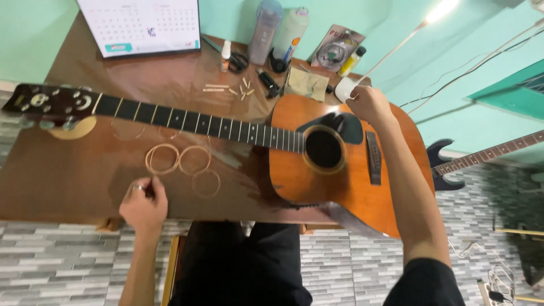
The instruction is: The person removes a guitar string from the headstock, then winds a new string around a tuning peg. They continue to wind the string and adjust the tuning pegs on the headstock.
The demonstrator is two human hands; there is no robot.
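Observation:
An orange-brown acoustic guitar (340,175) lies face up across a brown wooden table (79,181), its black neck (187,122) running left to the headstock (48,105). My right hand (368,105) hovers over the upper edge of the guitar body, fingers pinched together; whether it holds something thin I cannot tell. My left hand (144,204), wearing a ring, rests at the table's front edge with fingers curled, next to three coiled guitar strings (184,164). What the left fingers pinch is too small to see.
At the back of the table stand a desk calendar (141,25), two tall bottles (277,31), a small dropper bottle (225,54), a string packet (337,48), a cloth (306,85), several bridge pins (232,89) and a white lamp (345,88). A dark electric guitar (453,164) leans at right.

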